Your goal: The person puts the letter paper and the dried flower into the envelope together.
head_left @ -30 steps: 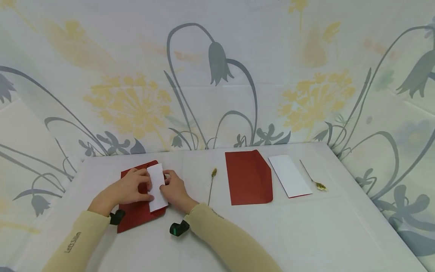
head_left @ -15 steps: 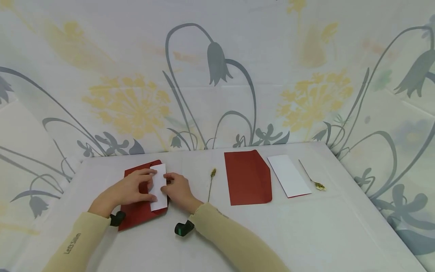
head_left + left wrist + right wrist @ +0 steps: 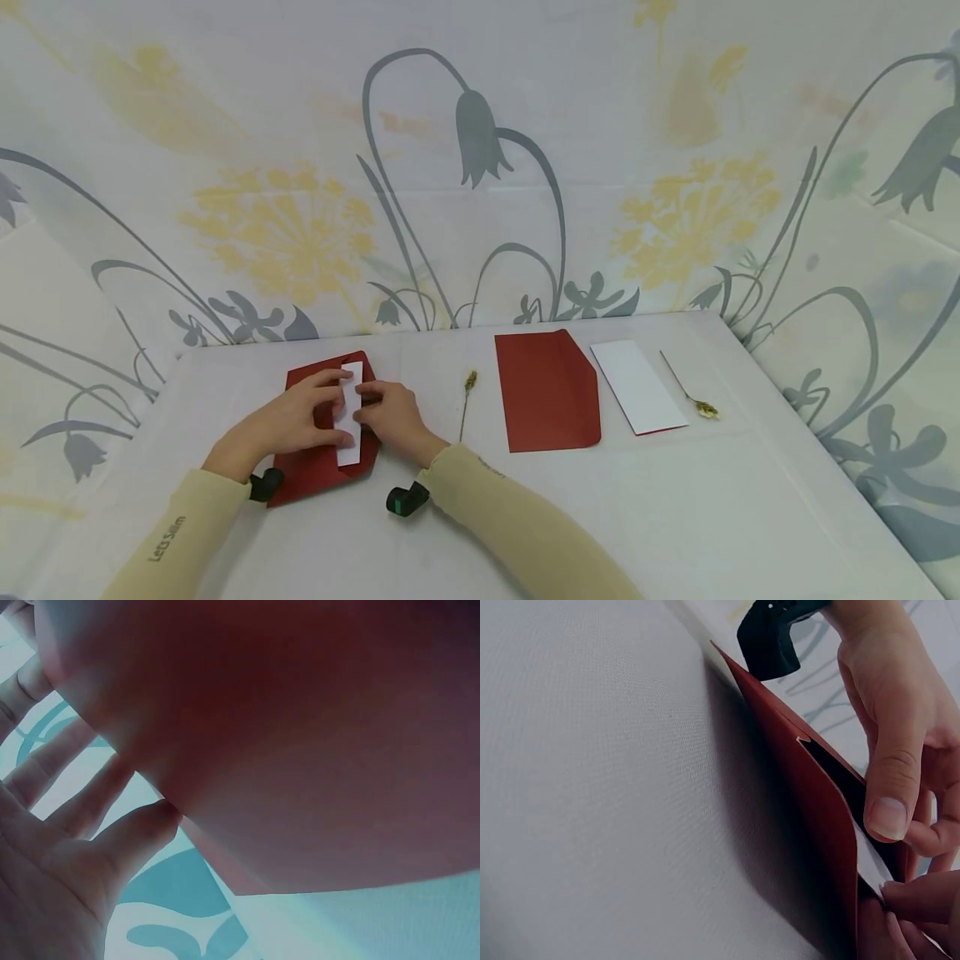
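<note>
Left fingers (image 3: 328, 378) grip a red paper envelope (image 3: 311, 477) while right fingers (image 3: 378, 390) pinch a straight-edged white card (image 3: 349, 408) partly inside.

A draped nook, its building unclear: flower-printed fabric (image 3: 585, 217) rises along the far edge and both sides of a tabletop (image 3: 712, 508) covered in white woven cloth (image 3: 615, 787).

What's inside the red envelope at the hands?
A white card, partly: in the head view a strip of it sticks out of the red envelope. The envelope covers the rest, so whether anything else is inside can't be seen.
</note>
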A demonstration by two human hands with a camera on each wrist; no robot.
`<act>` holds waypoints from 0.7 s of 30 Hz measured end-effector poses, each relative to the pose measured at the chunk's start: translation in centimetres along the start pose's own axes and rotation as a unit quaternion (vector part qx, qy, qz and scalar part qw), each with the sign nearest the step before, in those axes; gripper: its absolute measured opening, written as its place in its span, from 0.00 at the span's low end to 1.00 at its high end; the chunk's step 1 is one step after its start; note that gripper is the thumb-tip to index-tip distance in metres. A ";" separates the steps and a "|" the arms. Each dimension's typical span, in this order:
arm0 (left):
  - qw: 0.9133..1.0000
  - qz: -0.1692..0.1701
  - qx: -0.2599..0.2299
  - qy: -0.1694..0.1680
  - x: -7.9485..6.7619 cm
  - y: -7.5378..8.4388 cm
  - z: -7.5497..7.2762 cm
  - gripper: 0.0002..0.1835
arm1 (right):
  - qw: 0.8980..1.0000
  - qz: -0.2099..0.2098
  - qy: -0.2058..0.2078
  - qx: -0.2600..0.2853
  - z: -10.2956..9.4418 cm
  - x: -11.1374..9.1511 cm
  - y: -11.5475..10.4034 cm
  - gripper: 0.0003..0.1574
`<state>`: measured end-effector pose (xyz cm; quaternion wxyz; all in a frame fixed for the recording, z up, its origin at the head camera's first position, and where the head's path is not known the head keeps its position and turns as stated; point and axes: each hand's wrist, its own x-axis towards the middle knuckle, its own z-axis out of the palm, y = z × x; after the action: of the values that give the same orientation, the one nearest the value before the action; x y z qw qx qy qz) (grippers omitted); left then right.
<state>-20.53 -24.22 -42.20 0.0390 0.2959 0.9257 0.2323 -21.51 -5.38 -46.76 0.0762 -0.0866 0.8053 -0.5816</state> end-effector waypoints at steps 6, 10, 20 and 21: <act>1.000 0.012 -0.004 0.007 0.0 0.1 0.2 0.19 | 1.000 -0.005 -0.011 -0.005 0.3 0.0 -0.3 0.18; 1.000 0.021 -0.008 0.009 0.0 0.2 0.4 0.19 | 0.999 -0.019 -0.015 -0.027 0.2 0.0 -0.6 0.16; 1.000 0.019 -0.005 0.005 0.2 -0.1 0.8 0.19 | 0.999 -0.021 0.001 -0.034 0.4 0.2 -0.3 0.14; 1.000 0.020 -0.007 0.006 0.2 -0.1 0.8 0.19 | 0.999 -0.020 0.008 -0.030 0.5 0.3 -0.2 0.14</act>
<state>-20.57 -23.89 -42.96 0.0309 0.3128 0.9181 0.2414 -21.64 -5.94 -46.73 0.0551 -0.1004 0.8211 -0.5593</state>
